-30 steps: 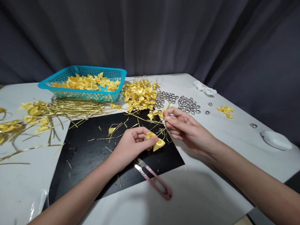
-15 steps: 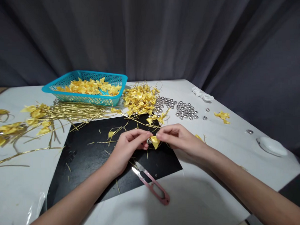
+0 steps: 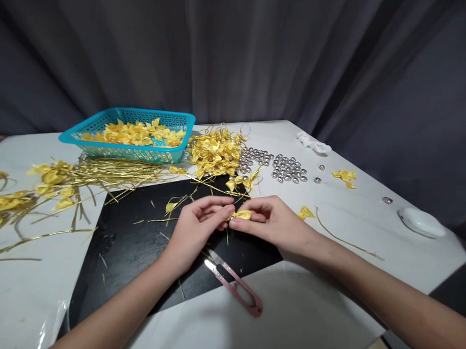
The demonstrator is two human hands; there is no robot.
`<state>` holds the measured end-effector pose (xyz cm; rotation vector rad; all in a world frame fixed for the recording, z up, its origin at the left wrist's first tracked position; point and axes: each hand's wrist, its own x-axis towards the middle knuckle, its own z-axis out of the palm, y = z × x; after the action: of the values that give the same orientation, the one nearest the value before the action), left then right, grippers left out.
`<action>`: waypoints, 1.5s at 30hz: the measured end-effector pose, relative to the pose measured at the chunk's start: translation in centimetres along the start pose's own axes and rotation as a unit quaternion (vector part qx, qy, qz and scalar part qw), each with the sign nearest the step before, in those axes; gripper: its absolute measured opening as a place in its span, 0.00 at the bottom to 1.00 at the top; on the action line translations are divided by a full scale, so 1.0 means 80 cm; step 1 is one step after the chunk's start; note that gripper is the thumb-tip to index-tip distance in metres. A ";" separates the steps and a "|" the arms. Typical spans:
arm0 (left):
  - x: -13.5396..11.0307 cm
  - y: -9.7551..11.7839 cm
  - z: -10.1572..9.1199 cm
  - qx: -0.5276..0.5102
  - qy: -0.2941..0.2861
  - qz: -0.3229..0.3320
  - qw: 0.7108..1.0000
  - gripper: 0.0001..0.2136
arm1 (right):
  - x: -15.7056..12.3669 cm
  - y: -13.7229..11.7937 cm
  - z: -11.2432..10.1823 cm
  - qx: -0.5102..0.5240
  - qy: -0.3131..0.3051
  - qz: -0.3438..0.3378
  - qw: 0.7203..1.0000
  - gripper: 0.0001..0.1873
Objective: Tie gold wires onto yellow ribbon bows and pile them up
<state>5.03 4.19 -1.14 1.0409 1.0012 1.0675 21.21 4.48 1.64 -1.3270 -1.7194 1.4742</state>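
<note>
Above the black mat [image 3: 136,261], a small yellow ribbon bow [image 3: 243,214] with a silvery bead at its middle is pinched between both hands. The fingertips of my left hand [image 3: 204,222] close on its left end, partly covering it. My right hand [image 3: 275,221] grips it from the right with thumb and fingers. Just below the hands lie pink-handled thread snips [image 3: 242,292], blades toward the left hand. Snippets of gold cord [image 3: 163,220] and a loose yellow ribbon piece [image 3: 171,207] are scattered on the mat.
A teal basket [image 3: 127,154] of yellow bows stands at the back left, gold cords [image 3: 117,172] before it. Beside it are a heap of corded bows [image 3: 214,152] and silver beads [image 3: 289,168]. A white dish-like object [image 3: 420,223] and crumpled tissue [image 3: 312,142] lie right.
The bow has turned from hanging down to lying sideways between the fingers. My right hand has shifted its grip, its thumb moving closer to the left fingertips.
</note>
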 end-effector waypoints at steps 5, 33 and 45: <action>0.000 0.001 0.001 0.001 0.010 0.026 1.000 0.18 | 0.002 0.005 0.000 -0.090 0.014 -0.045 0.995 0.19; 0.000 0.001 0.002 0.041 0.027 0.017 0.999 0.09 | -0.001 0.001 -0.031 -0.353 0.010 -0.210 0.912 0.09; 0.000 0.001 -0.002 0.068 -0.004 0.028 0.997 0.05 | -0.006 -0.020 -0.051 -0.070 0.053 -0.121 0.989 0.09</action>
<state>4.81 4.21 -1.10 1.1890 1.0561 1.0516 24.33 5.92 4.42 -1.1941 -1.8673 1.1457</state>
